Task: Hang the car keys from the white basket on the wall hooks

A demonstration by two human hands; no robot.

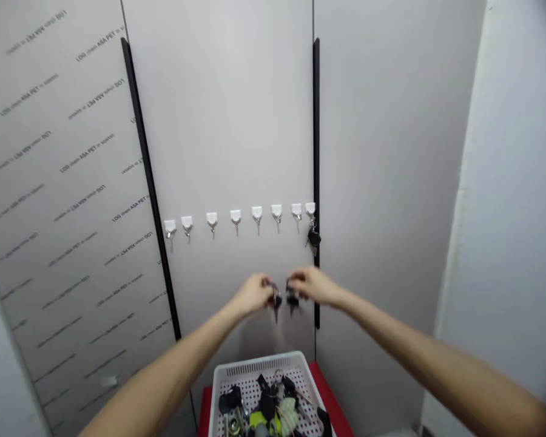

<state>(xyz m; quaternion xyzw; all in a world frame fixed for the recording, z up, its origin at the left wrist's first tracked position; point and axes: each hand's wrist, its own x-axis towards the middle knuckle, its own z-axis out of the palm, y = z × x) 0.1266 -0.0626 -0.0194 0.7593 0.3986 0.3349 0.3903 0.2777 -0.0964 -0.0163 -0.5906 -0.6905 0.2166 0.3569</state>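
Both arms reach forward toward a white wall panel. My left hand [253, 294] is pinched on a black-headed key [275, 302] that hangs from its fingers. My right hand [313, 285] is pinched on a second black key [292, 299], close beside the first. The two hands nearly touch, just below a row of several small white hooks [235, 216]. One black key [313, 238] hangs from the rightmost hook [310, 210]. The other hooks are bare.
A white perforated basket [259, 368] with several keys and coloured tags sits below on a red surface [330, 388]. Black vertical strips [316, 182] edge the panel. A film-covered panel [54, 182] stands on the left, a white wall on the right.
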